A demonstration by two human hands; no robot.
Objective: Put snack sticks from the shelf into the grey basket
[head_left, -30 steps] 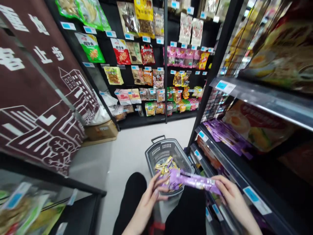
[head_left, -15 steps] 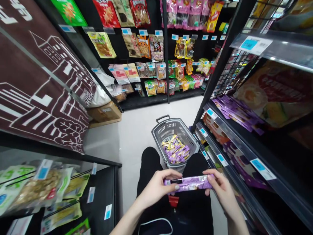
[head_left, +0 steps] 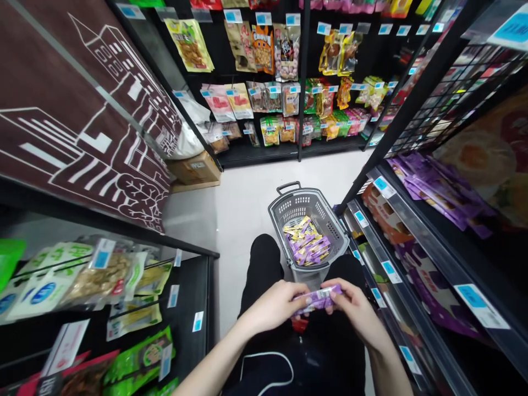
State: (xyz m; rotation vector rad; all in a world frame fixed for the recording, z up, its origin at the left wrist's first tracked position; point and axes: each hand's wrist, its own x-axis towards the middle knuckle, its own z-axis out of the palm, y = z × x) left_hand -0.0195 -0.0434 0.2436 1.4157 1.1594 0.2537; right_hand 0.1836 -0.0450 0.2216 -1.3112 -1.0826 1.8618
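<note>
A slim purple snack packet [head_left: 318,298] lies between my two hands, above my lap. My left hand [head_left: 284,300] is closed on its left end, thumb on top. On the right end, my right hand [head_left: 346,301] grips it between thumb and fingers. Just beyond my knees stands a grey shopping basket [head_left: 276,212] with its handle up. Several purple and yellow snack packets [head_left: 307,242] lie loosely heaped on the basket's bottom.
To the right, a shelf holds more purple packets [head_left: 441,187] behind a price-tag rail [head_left: 437,253]. Bagged snacks [head_left: 115,280] hang at the left. Ahead is a rack [head_left: 259,157] of hanging snack bags. A cardboard box [head_left: 198,170] sits on the floor by the brown printed panel [head_left: 103,126].
My hands have come closer together, and the packet is now tilted, its right end higher, with less of it showing. The view has shifted, so the basket appears further right and slightly higher.
</note>
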